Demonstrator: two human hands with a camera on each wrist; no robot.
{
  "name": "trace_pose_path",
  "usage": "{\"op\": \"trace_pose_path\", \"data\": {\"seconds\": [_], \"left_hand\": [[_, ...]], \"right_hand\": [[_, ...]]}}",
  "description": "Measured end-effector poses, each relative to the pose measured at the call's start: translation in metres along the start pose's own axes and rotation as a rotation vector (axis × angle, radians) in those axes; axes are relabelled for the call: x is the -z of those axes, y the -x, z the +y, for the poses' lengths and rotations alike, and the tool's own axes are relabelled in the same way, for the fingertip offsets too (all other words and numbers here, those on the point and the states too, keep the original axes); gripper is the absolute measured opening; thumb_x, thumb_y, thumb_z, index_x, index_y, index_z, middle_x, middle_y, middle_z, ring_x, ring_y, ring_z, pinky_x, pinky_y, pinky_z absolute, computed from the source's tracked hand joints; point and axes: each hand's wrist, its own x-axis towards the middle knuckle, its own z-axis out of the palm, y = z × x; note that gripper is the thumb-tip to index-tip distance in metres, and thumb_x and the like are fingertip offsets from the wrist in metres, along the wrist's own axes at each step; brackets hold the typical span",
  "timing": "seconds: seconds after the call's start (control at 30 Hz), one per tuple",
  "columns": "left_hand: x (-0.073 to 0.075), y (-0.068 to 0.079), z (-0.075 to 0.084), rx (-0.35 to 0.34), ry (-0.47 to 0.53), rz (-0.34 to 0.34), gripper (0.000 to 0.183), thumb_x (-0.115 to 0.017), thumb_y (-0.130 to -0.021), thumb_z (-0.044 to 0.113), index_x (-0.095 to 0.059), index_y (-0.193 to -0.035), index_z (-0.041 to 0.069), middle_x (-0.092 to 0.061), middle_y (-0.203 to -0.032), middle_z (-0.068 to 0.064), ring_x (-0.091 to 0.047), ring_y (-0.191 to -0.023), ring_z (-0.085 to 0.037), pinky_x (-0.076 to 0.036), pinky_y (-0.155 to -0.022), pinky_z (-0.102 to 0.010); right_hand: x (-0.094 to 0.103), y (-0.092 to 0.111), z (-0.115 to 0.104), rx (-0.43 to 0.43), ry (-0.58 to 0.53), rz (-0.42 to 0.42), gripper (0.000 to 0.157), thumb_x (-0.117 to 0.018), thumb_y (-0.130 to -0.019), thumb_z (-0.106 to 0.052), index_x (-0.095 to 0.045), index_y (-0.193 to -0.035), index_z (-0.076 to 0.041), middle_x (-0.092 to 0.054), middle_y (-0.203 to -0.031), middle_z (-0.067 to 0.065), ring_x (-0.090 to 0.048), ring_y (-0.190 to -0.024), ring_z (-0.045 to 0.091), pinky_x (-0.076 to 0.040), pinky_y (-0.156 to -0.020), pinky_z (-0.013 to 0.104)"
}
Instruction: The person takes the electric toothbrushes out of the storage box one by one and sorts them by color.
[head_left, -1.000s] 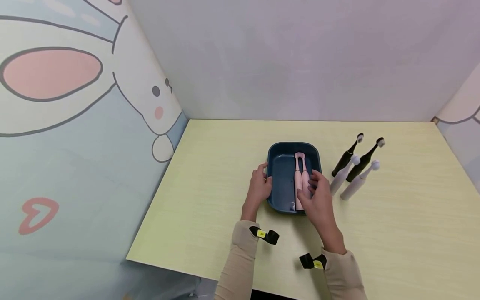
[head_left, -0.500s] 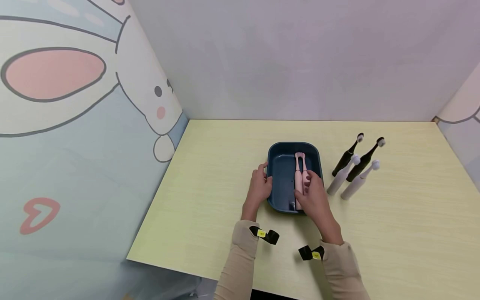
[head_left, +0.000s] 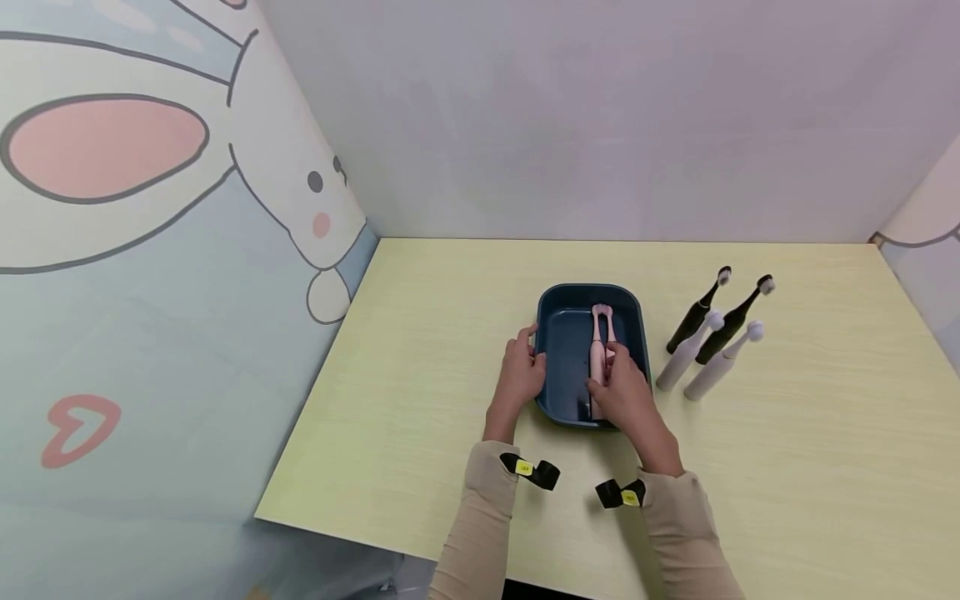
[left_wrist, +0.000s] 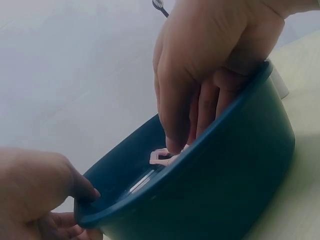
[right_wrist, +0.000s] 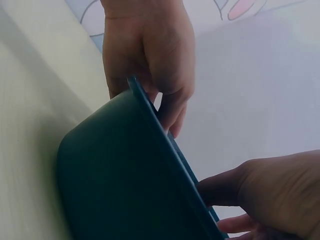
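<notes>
A dark blue plastic basin (head_left: 562, 350) stands on the table, and two pink electric toothbrushes (head_left: 597, 362) lie side by side in its right half, heads toward the far end. My left hand (head_left: 519, 367) grips the basin's left rim, thumb inside and fingers outside, as the left wrist view also shows. Reaching over the right side, my right hand (head_left: 632, 400) has its thumb and fingers about the toothbrush handles. In the left wrist view, a pink brush head (left_wrist: 159, 156) shows below its fingertips. The lower handle of the right-hand toothbrush is hidden by the right hand.
Right of the basin, two black electric toothbrushes (head_left: 720, 333) and two pale lilac ones (head_left: 716, 371) stand upright on the pale wooden table (head_left: 420, 375). A grey wall (head_left: 600, 125) backs the table, with a cartoon-printed wall (head_left: 187, 292) at left.
My right hand has shifted slightly left and away from me, its fingers closing in about the pink toothbrushes. The left hand and basin have stayed put; the nearer-left lilac toothbrush shifted slightly left.
</notes>
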Motion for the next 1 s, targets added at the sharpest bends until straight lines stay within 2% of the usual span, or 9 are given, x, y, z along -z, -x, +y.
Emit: {"op": "trace_pose_path", "data": {"seconds": [0.37, 0.6, 1.0], "left_hand": [[0.001, 0.002, 0.002, -0.007, 0.004, 0.003, 0.048, -0.051, -0.096, 0.01, -0.041, -0.143, 0.012, -0.051, -0.097, -0.01, -0.051, -0.085, -0.018, -0.044, -0.075, -0.031], [0.002, 0.003, 0.001, -0.012, 0.013, 0.004, 0.048, -0.052, -0.096, 0.01, -0.042, -0.143, 0.011, -0.051, -0.095, -0.01, -0.05, -0.085, -0.018, -0.044, -0.075, -0.031], [0.001, 0.002, 0.001, 0.011, 0.008, 0.009, 0.048, -0.052, -0.096, 0.011, -0.042, -0.143, 0.013, -0.05, -0.097, -0.01, -0.051, -0.084, -0.017, -0.045, -0.074, -0.03]], "right_hand": [[-0.006, -0.007, 0.003, 0.027, -0.004, 0.017, 0.066, -0.06, -0.091, -0.01, -0.024, -0.145, 0.002, -0.05, -0.123, 0.021, -0.055, -0.105, 0.032, -0.049, -0.086, 0.046], [-0.012, -0.014, 0.004, 0.05, 0.049, 0.073, 0.062, -0.061, -0.088, -0.007, -0.031, -0.142, 0.003, -0.052, -0.115, 0.021, -0.056, -0.097, 0.032, -0.048, -0.079, 0.045], [-0.018, -0.023, 0.006, 0.075, 0.106, 0.084, 0.063, -0.063, -0.088, -0.006, -0.032, -0.142, 0.003, -0.054, -0.111, 0.021, -0.056, -0.094, 0.032, -0.048, -0.078, 0.046]]}}
